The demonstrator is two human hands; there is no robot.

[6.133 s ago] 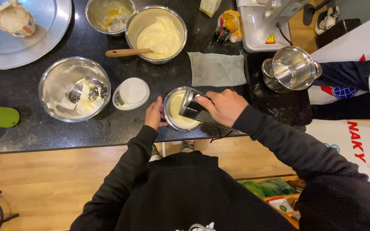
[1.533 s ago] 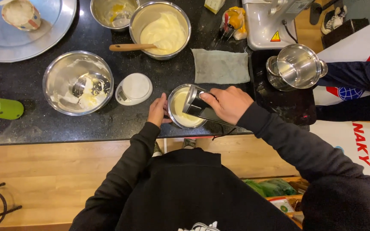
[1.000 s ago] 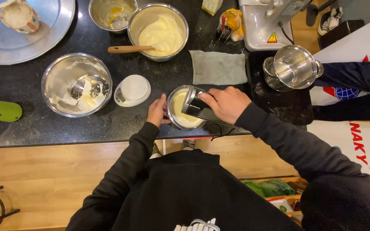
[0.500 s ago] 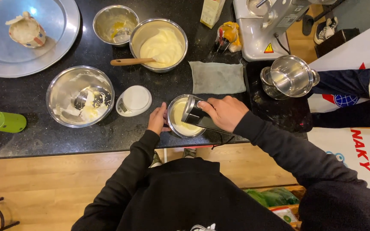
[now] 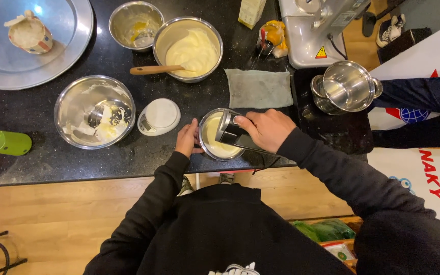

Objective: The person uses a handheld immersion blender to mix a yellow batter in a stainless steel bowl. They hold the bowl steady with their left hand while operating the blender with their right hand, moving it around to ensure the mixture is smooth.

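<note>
hand mixer [image 5: 232,133] in right hand [image 5: 265,130] — over bowl [image 5: 211,147]

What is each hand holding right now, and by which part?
Right hand grips the hand mixer by its dark handle. Left hand holds the small steel bowl at its left rim.

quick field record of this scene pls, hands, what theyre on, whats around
left hand: steadies the rim of the small metal bowl
right hand: grips the hand mixer over that bowl
bowl contents: pale yellow batter
near left: white kitchen scale, steel bowl with residue
behind: cream bowl with wooden spoon, grey cloth
right: empty pot
surface: black counter
</note>
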